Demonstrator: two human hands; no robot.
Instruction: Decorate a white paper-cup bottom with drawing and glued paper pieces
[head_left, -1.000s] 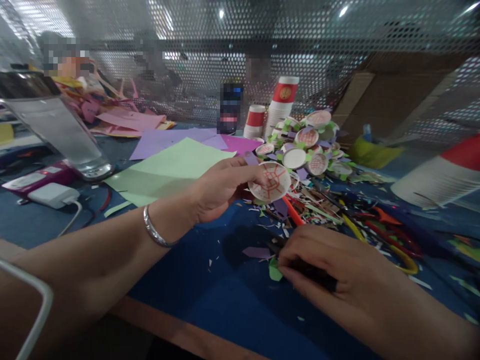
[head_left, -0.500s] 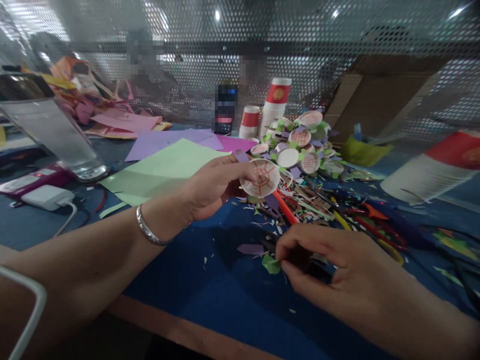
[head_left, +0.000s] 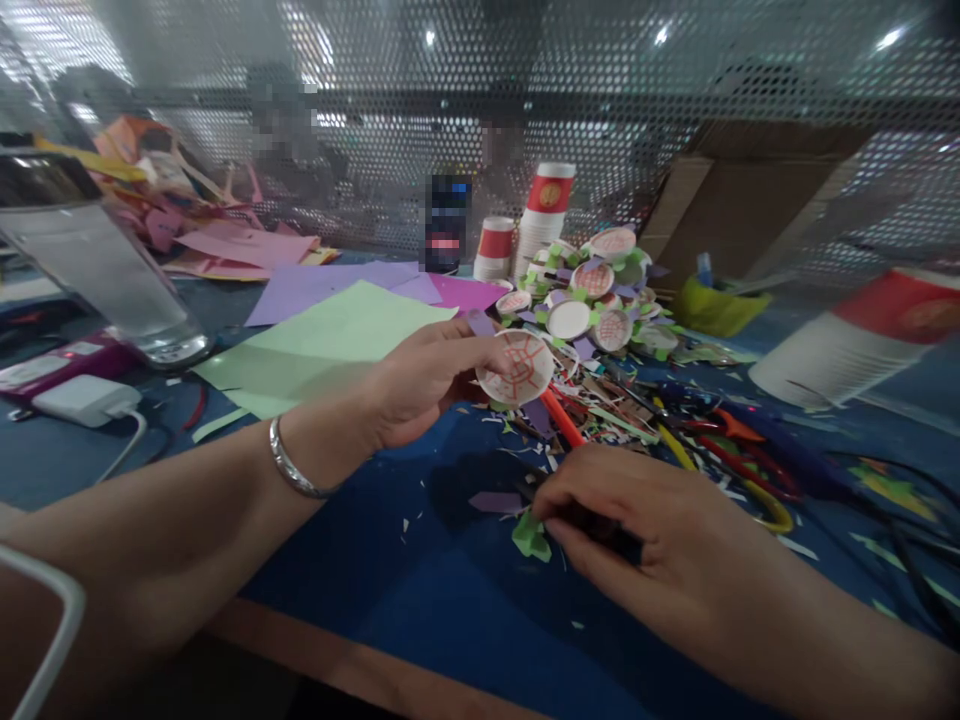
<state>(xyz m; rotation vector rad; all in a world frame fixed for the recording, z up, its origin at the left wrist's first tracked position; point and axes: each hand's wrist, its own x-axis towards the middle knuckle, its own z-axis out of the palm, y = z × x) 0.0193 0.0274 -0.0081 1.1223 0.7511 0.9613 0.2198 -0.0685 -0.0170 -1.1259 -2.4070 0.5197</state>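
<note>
My left hand (head_left: 424, 375) is closed on a paper cup bottom (head_left: 517, 368), a small white disc with red lines drawn on it. The thumb lies on its face, and purple paper bits show at its edge. Just above the blue tabletop, my right hand (head_left: 622, 530) pinches a green paper piece (head_left: 531, 540) between thumb and forefinger. A purple paper strip (head_left: 495, 502) lies left of those fingertips. Beyond the right hand, a red-orange stick-like thing (head_left: 562, 415) lies by the paper scraps (head_left: 615, 400).
Behind the left hand is a heap of decorated cup bottoms (head_left: 611, 330). Stacked paper cups (head_left: 546, 215) stand at the back, with another stack (head_left: 847, 345) tilted at right. Green paper sheets (head_left: 330, 345), a glass bottle (head_left: 112, 270) and a power strip (head_left: 67, 360) are at left.
The view has shifted slightly. The green paper piece has turned a little in the right fingers and shows more fully; the left hand keeps its hold on the cup bottom.
</note>
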